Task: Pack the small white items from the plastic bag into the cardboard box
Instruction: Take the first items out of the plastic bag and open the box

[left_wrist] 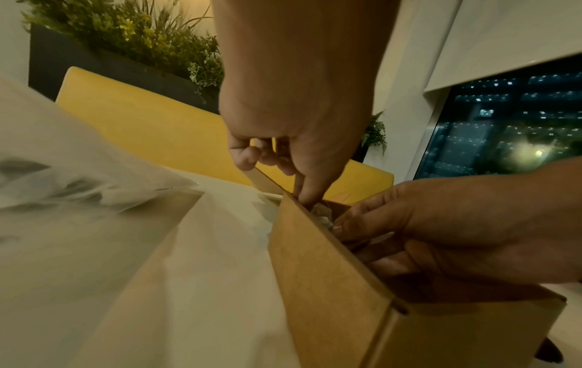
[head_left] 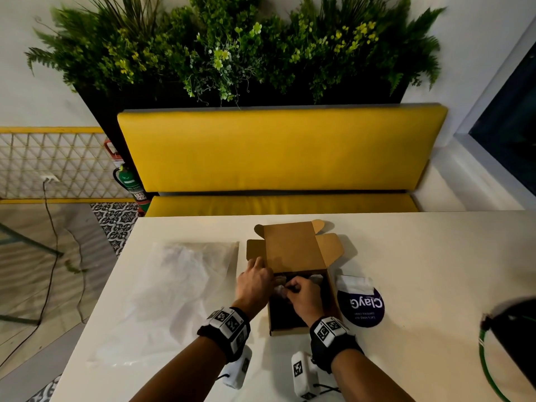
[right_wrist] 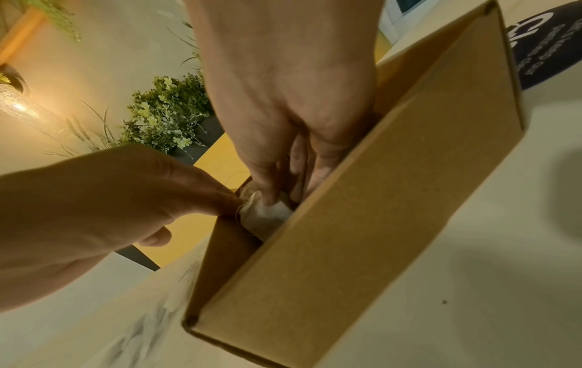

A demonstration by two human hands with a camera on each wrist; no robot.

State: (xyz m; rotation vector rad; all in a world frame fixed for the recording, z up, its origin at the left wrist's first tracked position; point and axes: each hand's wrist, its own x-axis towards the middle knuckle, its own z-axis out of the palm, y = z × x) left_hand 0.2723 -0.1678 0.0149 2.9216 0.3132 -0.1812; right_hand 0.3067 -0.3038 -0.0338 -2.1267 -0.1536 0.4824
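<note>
The small white items [right_wrist: 264, 216] lie crumpled at the far end of the open cardboard box [head_left: 301, 330], inside its dark interior, with the right grip [head_left: 301, 297] directly over them: its thumb and fingers [right_wrist: 267, 196] curl down and pinch the white material. The left grip [head_left: 255, 281] sits just left of the right one at the box's left wall, thumb dipping inside against the white items and the other fingers loosely curled over the wall's edge beside the raised lid. Further left of that grip the clear plastic bag [head_left: 174, 291] lies flat on the white table [head_left: 435, 271]. Just right of the right grip, beside the box, rests a round dark label [head_left: 361, 307] with white lettering, partly under a white packet [head_left: 355, 282].
</note>
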